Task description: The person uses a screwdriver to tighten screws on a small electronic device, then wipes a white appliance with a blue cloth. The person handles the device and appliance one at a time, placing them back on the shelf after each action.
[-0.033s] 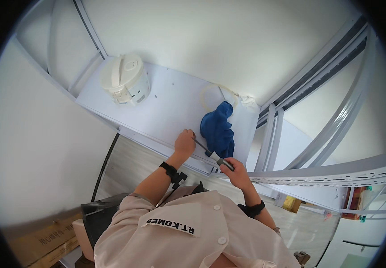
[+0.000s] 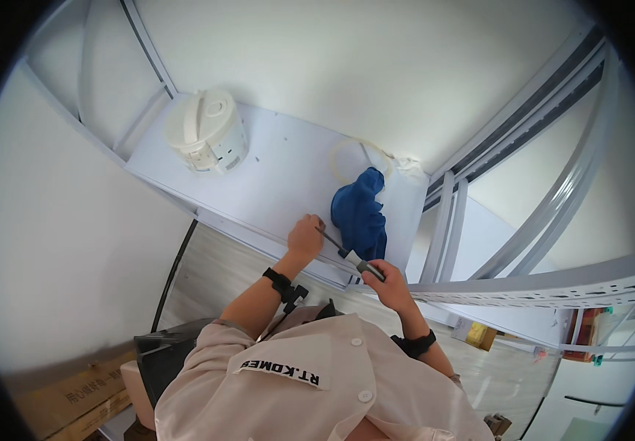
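In my right hand (image 2: pixel 392 287) is a screwdriver (image 2: pixel 362 263) with a grey and dark handle, its thin shaft slanting up and left. My left hand (image 2: pixel 305 237) is closed beside the shaft's tip, over the front edge of a white shelf (image 2: pixel 273 176). Whatever its fingertips pinch is hidden or too small to name. A crumpled blue cloth (image 2: pixel 361 213) lies on the shelf, just beyond the screwdriver.
A white rice cooker (image 2: pixel 207 134) stands at the shelf's left end. Behind the cloth lies a pale ring-shaped loop (image 2: pixel 334 166). Metal uprights (image 2: pixel 446 228) rise on the right. A cardboard box (image 2: pixel 75 397) sits at lower left.
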The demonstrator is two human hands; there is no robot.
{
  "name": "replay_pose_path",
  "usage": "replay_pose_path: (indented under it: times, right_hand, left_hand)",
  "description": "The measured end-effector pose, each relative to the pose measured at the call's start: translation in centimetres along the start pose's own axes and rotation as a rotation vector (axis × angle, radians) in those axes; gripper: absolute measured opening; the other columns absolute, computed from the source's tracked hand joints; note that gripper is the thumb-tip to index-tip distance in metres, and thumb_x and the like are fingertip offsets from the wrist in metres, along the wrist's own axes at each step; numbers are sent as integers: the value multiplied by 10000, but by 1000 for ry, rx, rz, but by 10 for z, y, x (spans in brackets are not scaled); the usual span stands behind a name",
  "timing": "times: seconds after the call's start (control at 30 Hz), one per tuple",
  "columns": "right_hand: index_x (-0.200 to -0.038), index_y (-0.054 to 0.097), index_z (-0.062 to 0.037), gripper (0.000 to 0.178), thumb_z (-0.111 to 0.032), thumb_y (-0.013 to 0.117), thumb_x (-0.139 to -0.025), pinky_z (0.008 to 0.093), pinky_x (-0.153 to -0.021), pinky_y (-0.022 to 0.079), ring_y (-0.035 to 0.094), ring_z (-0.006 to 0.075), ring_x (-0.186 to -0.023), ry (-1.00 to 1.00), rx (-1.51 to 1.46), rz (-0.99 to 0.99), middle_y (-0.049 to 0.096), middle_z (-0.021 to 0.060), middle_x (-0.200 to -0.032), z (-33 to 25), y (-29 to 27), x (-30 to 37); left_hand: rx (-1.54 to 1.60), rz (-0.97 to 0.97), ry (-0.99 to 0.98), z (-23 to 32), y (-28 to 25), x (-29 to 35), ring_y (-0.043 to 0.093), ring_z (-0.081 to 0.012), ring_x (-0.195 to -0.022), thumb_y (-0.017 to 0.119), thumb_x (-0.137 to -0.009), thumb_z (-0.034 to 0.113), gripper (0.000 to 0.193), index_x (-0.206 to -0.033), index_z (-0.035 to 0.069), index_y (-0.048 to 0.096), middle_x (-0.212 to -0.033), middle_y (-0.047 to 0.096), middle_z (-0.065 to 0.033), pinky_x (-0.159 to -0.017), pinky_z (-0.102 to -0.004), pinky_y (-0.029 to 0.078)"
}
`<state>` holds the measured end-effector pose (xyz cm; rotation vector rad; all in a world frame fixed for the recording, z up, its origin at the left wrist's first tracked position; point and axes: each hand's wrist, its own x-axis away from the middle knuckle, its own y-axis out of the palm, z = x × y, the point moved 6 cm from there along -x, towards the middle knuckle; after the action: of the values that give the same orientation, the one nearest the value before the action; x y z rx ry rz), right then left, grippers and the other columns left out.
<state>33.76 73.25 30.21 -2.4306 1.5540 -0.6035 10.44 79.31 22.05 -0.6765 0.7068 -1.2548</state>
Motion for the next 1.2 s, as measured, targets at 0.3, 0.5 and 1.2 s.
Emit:
replay_pose_path:
  times: [0.3, 0.5, 1.2]
  right_hand:
    - [-1110, 621, -10, 322, -223, 706, -884, 282, -712, 472, 564, 128, -777, -7, -34, -55, 636, 49, -861, 1, 2, -4]
    - [-1117, 620, -13, 318, -207, 709, -881, 276, -725, 472, 565, 121, -794, -54, -39, -146, 635, 44, -874, -6, 17, -8]
    - [-1115, 616, 18, 320, -194, 686, -885, 256, -677, 449, 533, 92, -748, -303, 5, -837, 611, 20, -848, -21, 129, 20]
  left_hand:
    - [869, -172, -168, 18, -33, 33, 572, -79, -682, 587, -930, 66, 99, -975, -12, 628, -842, 651, -28, -611, -242, 479]
    - [968, -124, -346, -14, -52, 63, 579, -85, -685, 586, -951, 101, 154, -919, -17, 678, -880, 684, -42, -612, -238, 490]
    - [1176, 885, -747, -54, -115, 295, 642, -113, -740, 648, -956, 228, 222, -988, 9, 639, -838, 673, -46, -658, -254, 529]
